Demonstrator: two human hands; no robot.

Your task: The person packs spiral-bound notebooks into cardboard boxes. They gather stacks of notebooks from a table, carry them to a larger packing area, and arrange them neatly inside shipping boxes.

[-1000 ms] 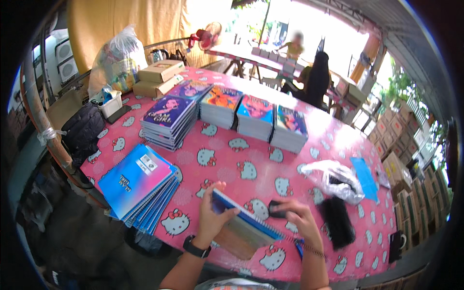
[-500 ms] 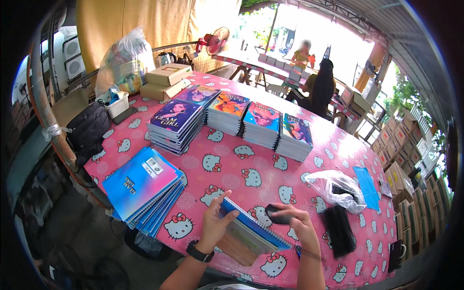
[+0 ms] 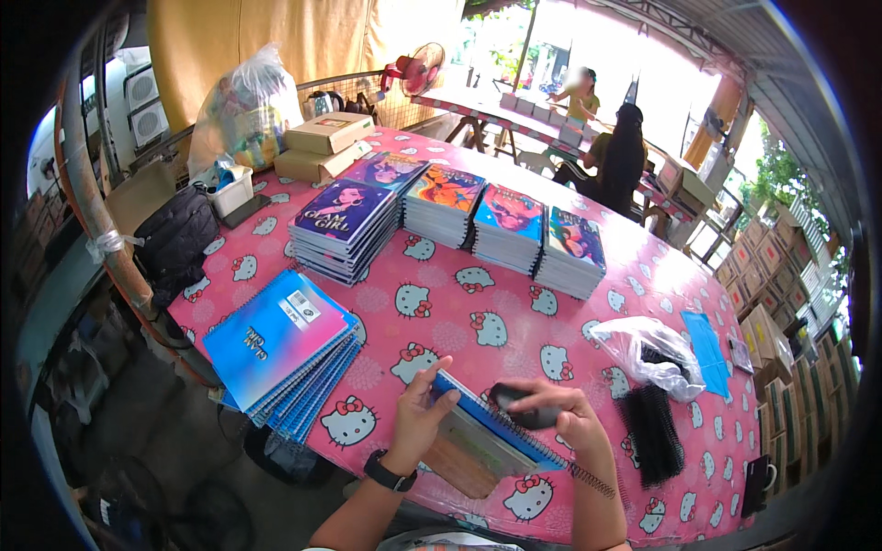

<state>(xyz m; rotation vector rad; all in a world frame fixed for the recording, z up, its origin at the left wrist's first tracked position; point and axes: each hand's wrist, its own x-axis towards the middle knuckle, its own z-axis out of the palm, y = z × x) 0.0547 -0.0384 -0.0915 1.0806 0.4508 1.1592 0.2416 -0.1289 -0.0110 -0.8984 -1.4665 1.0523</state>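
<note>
My left hand (image 3: 424, 421) grips the upper left end of a blue-covered notebook (image 3: 478, 405), thumb on the near side and fingers behind. The notebook is tilted, its spine edge facing up. A brown wooden piece (image 3: 457, 462) sits at its near side. My right hand (image 3: 571, 411) is closed round a smooth, rounded black object (image 3: 535, 419), held against or just over the spine; contact is hard to tell. Along that edge runs a dark spiral binding coil (image 3: 593, 479), its loose end sticking out past the lower right corner by my right wrist.
Blue-and-pink spiral notebooks (image 3: 276, 335) are piled at left. Stacks of illustrated notebooks (image 3: 344, 216) line the far side. Black coils (image 3: 649, 436), a clear plastic bag (image 3: 648, 354) and a blue sheet (image 3: 706, 354) lie at right. Two people (image 3: 623, 161) sit or stand at a farther table.
My right hand has shifted the black object slightly toward my left hand along the spine. The whole view has moved a little. The far person in yellow has changed posture.
</note>
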